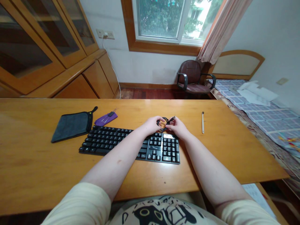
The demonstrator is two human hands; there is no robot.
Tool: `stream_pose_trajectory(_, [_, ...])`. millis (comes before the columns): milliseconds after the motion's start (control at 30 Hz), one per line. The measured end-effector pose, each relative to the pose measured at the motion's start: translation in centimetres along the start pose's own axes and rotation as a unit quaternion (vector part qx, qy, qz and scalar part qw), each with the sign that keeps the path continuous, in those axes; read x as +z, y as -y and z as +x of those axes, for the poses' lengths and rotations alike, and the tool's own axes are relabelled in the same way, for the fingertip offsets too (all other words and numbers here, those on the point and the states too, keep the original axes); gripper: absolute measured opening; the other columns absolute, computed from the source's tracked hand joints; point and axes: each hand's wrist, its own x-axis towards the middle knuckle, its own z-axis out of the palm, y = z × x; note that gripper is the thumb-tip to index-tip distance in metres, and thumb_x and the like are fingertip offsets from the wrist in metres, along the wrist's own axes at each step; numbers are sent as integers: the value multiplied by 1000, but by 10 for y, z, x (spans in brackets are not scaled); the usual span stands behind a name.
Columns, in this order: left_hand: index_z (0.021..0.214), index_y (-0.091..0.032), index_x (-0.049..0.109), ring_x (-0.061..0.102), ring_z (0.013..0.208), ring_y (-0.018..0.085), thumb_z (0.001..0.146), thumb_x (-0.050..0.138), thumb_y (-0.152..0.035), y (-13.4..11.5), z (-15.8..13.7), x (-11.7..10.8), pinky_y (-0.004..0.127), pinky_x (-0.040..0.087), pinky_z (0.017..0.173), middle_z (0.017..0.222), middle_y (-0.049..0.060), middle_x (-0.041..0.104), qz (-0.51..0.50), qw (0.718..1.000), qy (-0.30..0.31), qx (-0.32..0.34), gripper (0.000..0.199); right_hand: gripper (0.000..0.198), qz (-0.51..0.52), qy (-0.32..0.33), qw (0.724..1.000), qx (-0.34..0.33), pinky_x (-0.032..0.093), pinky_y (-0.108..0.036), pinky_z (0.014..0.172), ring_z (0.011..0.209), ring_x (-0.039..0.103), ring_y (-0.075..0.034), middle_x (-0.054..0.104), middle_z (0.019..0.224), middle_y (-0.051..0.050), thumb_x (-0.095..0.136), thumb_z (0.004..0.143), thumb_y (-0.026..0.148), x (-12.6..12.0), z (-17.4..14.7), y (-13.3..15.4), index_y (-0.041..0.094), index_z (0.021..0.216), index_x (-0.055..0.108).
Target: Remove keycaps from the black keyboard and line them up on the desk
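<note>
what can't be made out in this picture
All in the head view:
Keyboard: some middle keys, covered by the left forearm.
Black cable: parts of its coil, covered by the left hand and right hand.
Dark item on the purple cloth: too small to identify.
Chair: its base, behind the desk.
Bed: its far right part, cut off by the picture's right edge.

Thin black cable (166, 119) (in loops) near far edge of black keyboard (153, 150).

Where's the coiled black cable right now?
In the head view, slightly right of centre, the coiled black cable is held between the left hand and the right hand, by the far edge of the black computer keyboard.
</note>
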Motion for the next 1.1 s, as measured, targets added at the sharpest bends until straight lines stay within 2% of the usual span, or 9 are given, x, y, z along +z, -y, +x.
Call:
stream_pose_trajectory(200, [95, -19, 66, 61, 75, 14, 56, 70, -18, 3, -2, -8, 24, 47, 70, 84, 0, 68, 6, 997, 71, 29, 40, 37, 8, -27, 1000, 5, 46, -26, 54, 58, 57, -13, 57, 66, 5, 72, 53, 21, 1, -1, 3, 20, 80, 47])
stream_pose_trajectory(300, [81, -18, 69, 60, 71, 15, 65, 65, -33, 2, -1, -15, 23, 45, 65, 75, 0, 68, 50, 993, 102, 18, 22, 32, 7, 2, 1000, 7, 44, -25, 55, 59, 57, -13, 60, 68, 3, 71, 55, 23, 2, -2, 5, 19, 81, 52])
stream_pose_trajectory(433, [71, -18, 71, 57, 60, 14, 75, 53, -46, -3, -3, -18, 23, 42, 59, 62, 1, 65, 111, 989, 98, -19, 33, 30, -4, 13, 1000, -4, 42, -24, 56, 58, 54, -11, 59, 67, 4, 71, 60, 32, 4, -3, 7, 18, 81, 55])
stream_pose_trajectory(533, [73, -20, 71, 59, 65, 16, 69, 63, -38, -6, -4, -15, 24, 44, 65, 66, 0, 65, 142, 984, 102, -6, 19, 31, -9, 15, 999, -40, 42, -24, 60, 60, 53, -10, 57, 68, 5, 72, 61, 37, 4, -3, 6, 18, 78, 54])
stream_pose_trajectory(700, [87, -20, 69, 56, 99, 21, 62, 72, -25, -7, -2, -9, 30, 41, 90, 103, 6, 61, 152, 977, 35, 144, 25, 33, 10, 31, 999, -34, 43, -24, 58, 59, 55, -10, 60, 68, 4, 68, 66, 45, 0, 1, 1, 19, 77, 51])
stream_pose_trajectory(767, [85, -18, 67, 56, 97, 21, 63, 72, -23, -7, -1, -7, 31, 43, 88, 100, 6, 60, 138, 977, 36, 156, 23, 34, 37, 32, 999, -22, 45, -25, 60, 61, 58, -12, 62, 70, 3, 69, 66, 46, 0, 2, 0, 19, 79, 51])
stream_pose_trajectory(867, [83, -17, 61, 59, 77, 16, 63, 71, -21, -7, -2, -6, 28, 47, 74, 87, 2, 58, 113, 985, 38, 127, 22, 37, 82, 16, 996, -8, 48, -28, 62, 63, 62, -14, 63, 71, 2, 71, 64, 45, 1, 3, -1, 20, 80, 50])
stream_pose_trajectory(967, [86, -17, 56, 57, 64, 11, 63, 69, -17, -9, -5, -5, 25, 47, 64, 90, 1, 56, 98, 988, 38, 112, 26, 38, 124, 3, 992, 10, 50, -31, 62, 64, 64, -17, 65, 73, 1, 72, 63, 44, 1, 3, 0, 21, 82, 49])
stream_pose_trajectory(1100, [100, -20, 53, 59, 72, 14, 64, 70, -16, -12, -9, -5, 29, 47, 72, 97, 2, 59, 118, 983, 27, 138, 40, 40, 150, 4, 988, 37, 52, -32, 61, 63, 66, -18, 67, 72, -2, 74, 62, 41, 0, 3, 1, 20, 85, 50])
